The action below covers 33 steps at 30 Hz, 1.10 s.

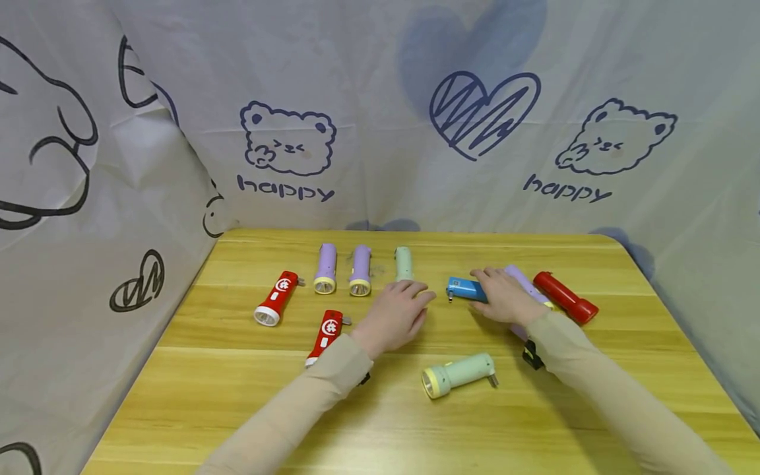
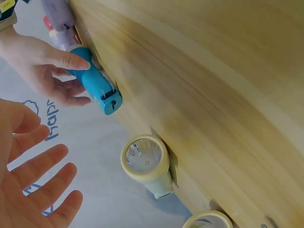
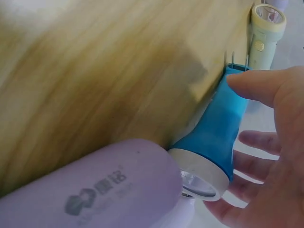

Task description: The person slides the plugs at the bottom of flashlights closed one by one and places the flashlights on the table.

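A blue flashlight (image 1: 466, 289) with a white lens ring (image 3: 202, 173) and metal plug prongs lies at the table's right middle. My right hand (image 1: 503, 295) holds it, thumb on one side and fingers on the other. Right beside that hand are purple flashlights (image 3: 109, 190), partly hidden by hand and sleeve. My left hand (image 1: 396, 315) hovers with fingers spread and holds nothing; the left wrist view shows its palm (image 2: 33, 175). Just beyond it stands out a pale green flashlight (image 1: 404, 262), its lens end covered by the hand in the head view.
Two purple flashlights (image 1: 326, 269) lie at the back left. Red flashlights (image 1: 276, 298) are on the left, one partly behind my left sleeve. Another red one (image 1: 566, 297) lies far right. A second green flashlight (image 1: 458, 375) sits in front. Printed cloth (image 1: 380, 132) hangs behind the wooden table (image 1: 196, 396).
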Motion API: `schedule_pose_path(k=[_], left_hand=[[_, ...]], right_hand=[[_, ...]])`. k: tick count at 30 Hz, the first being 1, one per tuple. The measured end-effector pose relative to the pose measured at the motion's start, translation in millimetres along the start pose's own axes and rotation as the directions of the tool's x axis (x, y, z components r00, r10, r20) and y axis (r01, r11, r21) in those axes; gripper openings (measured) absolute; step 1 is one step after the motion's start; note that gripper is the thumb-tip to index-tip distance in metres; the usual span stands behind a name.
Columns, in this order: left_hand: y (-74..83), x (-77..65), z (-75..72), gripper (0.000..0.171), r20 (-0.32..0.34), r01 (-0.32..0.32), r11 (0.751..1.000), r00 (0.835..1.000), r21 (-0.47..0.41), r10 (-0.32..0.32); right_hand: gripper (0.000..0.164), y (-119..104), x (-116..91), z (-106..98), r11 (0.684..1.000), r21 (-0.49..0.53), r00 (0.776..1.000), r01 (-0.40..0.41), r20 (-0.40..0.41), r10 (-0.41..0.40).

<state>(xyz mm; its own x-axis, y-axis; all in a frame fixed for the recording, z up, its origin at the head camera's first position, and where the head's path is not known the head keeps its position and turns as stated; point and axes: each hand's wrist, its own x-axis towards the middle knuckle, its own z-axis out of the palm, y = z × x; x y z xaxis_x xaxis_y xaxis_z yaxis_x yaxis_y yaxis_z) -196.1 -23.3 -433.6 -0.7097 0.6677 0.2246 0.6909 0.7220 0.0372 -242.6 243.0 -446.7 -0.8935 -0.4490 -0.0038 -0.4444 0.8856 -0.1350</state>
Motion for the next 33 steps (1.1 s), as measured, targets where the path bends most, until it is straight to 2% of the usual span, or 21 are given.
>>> schedule_pose_path(k=[6, 11, 23, 33], left_hand=[[0.9, -0.4, 1.6, 0.036, 0.015, 0.003, 1.000, 1.000, -0.006, -0.003], [0.5, -0.6, 2.8, 0.037, 0.035, 0.014, 1.000, 0.999, -0.009, -0.014], [-1.7, -1.5, 6.4, 0.036, 0.006, 0.013, 1.000, 1.000, -0.018, -0.013], [-3.5, -3.0, 8.0, 0.034, -0.006, 0.015, 1.000, 1.000, -0.019, -0.015]], right_hand=[[0.064, 2.2, 2.9, -3.5, 0.999, 0.008, 0.998, -0.038, 0.058, 0.037], [0.059, 2.8, 4.1, -3.0, 0.999, 0.017, 0.996, -0.032, 0.083, 0.031], [0.054, 4.6, 9.3, -2.1, 0.997, 0.045, 0.984, -0.066, 0.169, 0.057], [0.052, 7.6, 10.1, 1.1, 0.995, 0.082, 0.982, -0.065, 0.182, 0.049]])
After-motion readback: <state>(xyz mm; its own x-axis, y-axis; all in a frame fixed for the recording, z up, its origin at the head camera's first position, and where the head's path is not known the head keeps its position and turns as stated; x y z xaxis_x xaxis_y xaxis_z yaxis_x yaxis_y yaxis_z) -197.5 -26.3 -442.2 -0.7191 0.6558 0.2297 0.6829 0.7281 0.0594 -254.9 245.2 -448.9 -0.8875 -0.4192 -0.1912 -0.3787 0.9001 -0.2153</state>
